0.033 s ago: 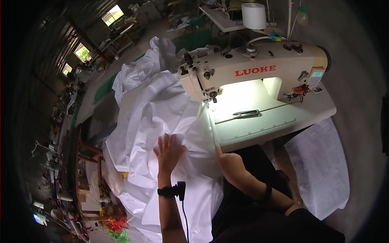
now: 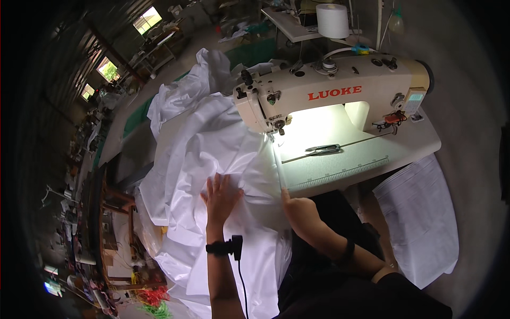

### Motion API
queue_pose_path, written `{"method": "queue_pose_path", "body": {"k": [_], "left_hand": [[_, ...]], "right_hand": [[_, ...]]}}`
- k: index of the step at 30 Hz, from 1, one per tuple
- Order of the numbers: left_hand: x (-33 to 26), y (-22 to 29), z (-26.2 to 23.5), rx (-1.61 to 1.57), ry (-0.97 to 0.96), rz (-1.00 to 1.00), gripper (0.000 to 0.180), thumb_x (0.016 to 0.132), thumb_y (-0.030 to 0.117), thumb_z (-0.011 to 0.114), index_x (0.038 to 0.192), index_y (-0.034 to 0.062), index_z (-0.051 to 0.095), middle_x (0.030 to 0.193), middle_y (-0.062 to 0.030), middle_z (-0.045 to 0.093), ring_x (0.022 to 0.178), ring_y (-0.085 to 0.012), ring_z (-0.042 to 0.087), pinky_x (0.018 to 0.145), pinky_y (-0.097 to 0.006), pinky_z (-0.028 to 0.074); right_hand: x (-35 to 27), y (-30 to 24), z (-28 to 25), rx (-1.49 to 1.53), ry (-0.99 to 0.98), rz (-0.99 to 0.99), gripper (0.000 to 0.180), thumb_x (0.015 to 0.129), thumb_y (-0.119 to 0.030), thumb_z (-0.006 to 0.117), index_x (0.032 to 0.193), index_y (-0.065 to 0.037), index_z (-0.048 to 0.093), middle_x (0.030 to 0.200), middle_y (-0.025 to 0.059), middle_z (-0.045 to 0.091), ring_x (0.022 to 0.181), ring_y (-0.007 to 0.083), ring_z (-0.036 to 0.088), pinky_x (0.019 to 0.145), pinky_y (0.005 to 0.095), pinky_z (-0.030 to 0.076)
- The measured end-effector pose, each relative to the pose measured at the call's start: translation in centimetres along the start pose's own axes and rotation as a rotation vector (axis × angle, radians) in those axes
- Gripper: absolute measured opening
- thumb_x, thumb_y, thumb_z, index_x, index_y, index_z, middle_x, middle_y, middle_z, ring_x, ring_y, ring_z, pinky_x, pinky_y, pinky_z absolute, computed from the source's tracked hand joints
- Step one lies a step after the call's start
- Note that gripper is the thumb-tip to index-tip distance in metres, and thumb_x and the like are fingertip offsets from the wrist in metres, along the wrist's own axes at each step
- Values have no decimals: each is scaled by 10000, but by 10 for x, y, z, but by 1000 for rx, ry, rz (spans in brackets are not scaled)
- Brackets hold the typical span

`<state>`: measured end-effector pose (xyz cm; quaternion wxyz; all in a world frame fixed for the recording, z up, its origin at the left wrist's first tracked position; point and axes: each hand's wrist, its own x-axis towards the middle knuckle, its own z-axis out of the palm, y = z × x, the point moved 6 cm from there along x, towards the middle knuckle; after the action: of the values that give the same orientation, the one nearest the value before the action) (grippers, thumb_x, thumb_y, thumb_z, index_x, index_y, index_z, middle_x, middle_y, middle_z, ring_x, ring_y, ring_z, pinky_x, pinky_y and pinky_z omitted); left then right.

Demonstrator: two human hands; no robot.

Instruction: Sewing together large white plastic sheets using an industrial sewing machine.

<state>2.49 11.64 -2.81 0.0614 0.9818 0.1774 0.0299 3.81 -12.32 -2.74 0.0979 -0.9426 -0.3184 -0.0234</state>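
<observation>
A large sheet of glossy white fabric (image 2: 212,143) spreads in loose folds over the left side of the sewing table. My left hand (image 2: 220,201) lies flat on it with fingers spread. At the fabric's right edge, by the table's front, my right hand (image 2: 304,217) grips the border, index finger stretched along it and the other fingers curled under, partly hidden. That edge runs up under the needle area of a white sewing machine (image 2: 289,93), whose lamp lights the bed. Thread snips (image 2: 323,150) rest on the bed, right of the needle.
A ruler scale (image 2: 342,171) is marked along the table's front. More white cloth (image 2: 422,226) hangs at the right. Behind the machine stands a white thread cone (image 2: 333,22). A wooden frame (image 2: 119,196) stands at the left, and a cable trails from my left wrist's black band (image 2: 219,249).
Both hands have shifted very slightly toward the machine, with the fabric edge under my right hand. Little else differs.
</observation>
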Motion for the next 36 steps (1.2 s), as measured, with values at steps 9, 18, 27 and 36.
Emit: {"method": "queue_pose_path", "body": {"k": [9, 18, 27, 36], "left_hand": [[88, 0, -1, -64, 0, -78, 783, 829, 577, 641, 1452, 156, 421, 1566, -132, 303, 1448, -402, 229, 1062, -730, 194], [-82, 146, -5, -234, 381, 282, 404, 750, 193, 738, 1112, 65, 612, 1126, -129, 606, 1018, -349, 583, 818, -453, 469], [-81, 148, -9, -353, 321, 356, 361, 725, -35, 587, 1068, 53, 661, 943, -95, 596, 875, -297, 597, 746, -409, 507], [-83, 172, -12, -149, 139, 426, 331, 802, 37, 568, 1116, 96, 655, 939, -75, 602, 899, -284, 592, 774, -421, 470]], "right_hand": [[93, 32, 3, 42, 38, 106, 328, 945, -118, 480, 1212, 34, 595, 659, 129, 669, 597, 299, 682, 508, 417, 521], [75, 47, -9, 321, 161, 61, 190, 931, -166, 539, 989, 2, 606, 721, 195, 667, 704, 380, 672, 621, 469, 524], [21, 65, -34, 382, -4, 80, 182, 905, -198, 582, 954, -24, 599, 702, 193, 669, 698, 354, 692, 620, 448, 552], [63, 40, -12, 170, 5, 52, 372, 851, -91, 588, 1200, 34, 550, 698, 133, 670, 683, 338, 687, 579, 423, 540]]}}
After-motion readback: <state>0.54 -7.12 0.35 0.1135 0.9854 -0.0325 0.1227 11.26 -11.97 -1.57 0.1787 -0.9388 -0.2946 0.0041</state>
